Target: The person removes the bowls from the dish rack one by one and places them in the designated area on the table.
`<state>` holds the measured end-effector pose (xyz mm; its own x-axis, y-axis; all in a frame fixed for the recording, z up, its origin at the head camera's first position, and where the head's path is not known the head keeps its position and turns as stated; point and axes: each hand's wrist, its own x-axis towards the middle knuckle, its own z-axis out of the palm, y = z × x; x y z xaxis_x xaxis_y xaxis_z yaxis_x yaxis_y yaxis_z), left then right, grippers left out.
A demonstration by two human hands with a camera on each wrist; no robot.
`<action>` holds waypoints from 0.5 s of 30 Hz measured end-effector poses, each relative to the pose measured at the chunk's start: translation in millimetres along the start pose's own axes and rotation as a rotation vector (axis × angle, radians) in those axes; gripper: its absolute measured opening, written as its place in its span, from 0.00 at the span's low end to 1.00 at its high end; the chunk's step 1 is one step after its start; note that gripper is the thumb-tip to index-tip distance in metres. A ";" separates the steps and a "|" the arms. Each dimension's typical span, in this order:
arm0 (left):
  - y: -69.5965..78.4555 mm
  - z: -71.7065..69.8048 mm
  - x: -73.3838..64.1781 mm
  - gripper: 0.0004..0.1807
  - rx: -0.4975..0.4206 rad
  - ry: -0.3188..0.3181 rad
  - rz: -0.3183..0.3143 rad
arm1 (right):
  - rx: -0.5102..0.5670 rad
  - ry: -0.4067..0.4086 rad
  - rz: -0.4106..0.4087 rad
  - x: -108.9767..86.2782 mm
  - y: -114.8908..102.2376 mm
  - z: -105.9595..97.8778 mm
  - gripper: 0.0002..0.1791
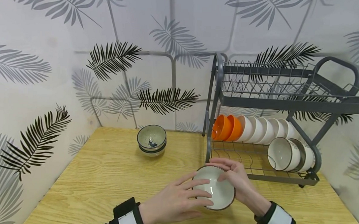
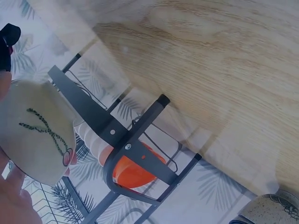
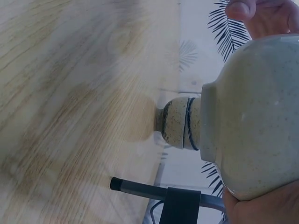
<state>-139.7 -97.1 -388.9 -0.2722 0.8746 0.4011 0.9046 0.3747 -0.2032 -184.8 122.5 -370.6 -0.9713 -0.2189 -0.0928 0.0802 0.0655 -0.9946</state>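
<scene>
A pale bowl (image 1: 219, 187) with a dark rim is held low in front of the rack, its opening facing the head camera. My right hand (image 1: 240, 183) grips its right side, thumb over the rim and fingers behind. On the left, my left hand (image 1: 176, 201) spreads fairly straight fingers across the opening. The left wrist view shows a green twig pattern on the side of this bowl (image 2: 39, 130). Seen from the right wrist, its speckled outside and foot (image 3: 252, 112) are off the table.
Two stacked speckled bowls (image 1: 151, 139) stand at the table's back left. The two-tier grey dish rack (image 1: 292, 103) is at right. Its lower tier holds orange bowls (image 1: 223, 128), several white bowls (image 1: 257, 129) and two dark-rimmed bowls (image 1: 283, 154). A patterned wall (image 1: 157, 75) rises behind.
</scene>
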 end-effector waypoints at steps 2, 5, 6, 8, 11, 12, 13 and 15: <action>0.3 0.1 0.2 0.20 0.010 0.004 0.014 | 0.004 -0.001 0.001 -0.6 0.2 1.8 0.33; 0.6 0.6 0.5 0.18 0.021 0.007 0.029 | 0.014 -0.004 0.003 -1.5 0.5 4.2 0.32; 0.7 0.6 0.7 0.17 0.017 0.007 0.031 | 0.023 -0.008 0.007 -1.8 0.7 4.9 0.32; 1.0 0.8 1.0 0.16 0.006 0.007 0.031 | 0.044 -0.020 0.019 -2.4 1.3 6.3 0.33; 1.5 1.2 1.1 0.13 -0.015 -0.001 0.031 | 0.067 -0.024 0.040 -3.1 2.1 8.2 0.33; 1.6 1.3 1.1 0.12 -0.023 -0.001 0.031 | 0.066 -0.032 0.038 -3.5 2.3 8.6 0.33; 1.7 1.5 1.0 0.12 -0.031 0.001 0.031 | 0.064 -0.032 0.038 -3.7 2.7 9.2 0.33; 1.8 1.7 0.9 0.10 -0.045 0.001 0.034 | 0.056 -0.029 0.030 -3.9 3.3 10.1 0.32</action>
<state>-138.8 -95.1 -390.4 -0.2407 0.8865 0.3951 0.9272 0.3304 -0.1765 -178.5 113.7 -374.0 -0.9615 -0.2461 -0.1227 0.1219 0.0184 -0.9924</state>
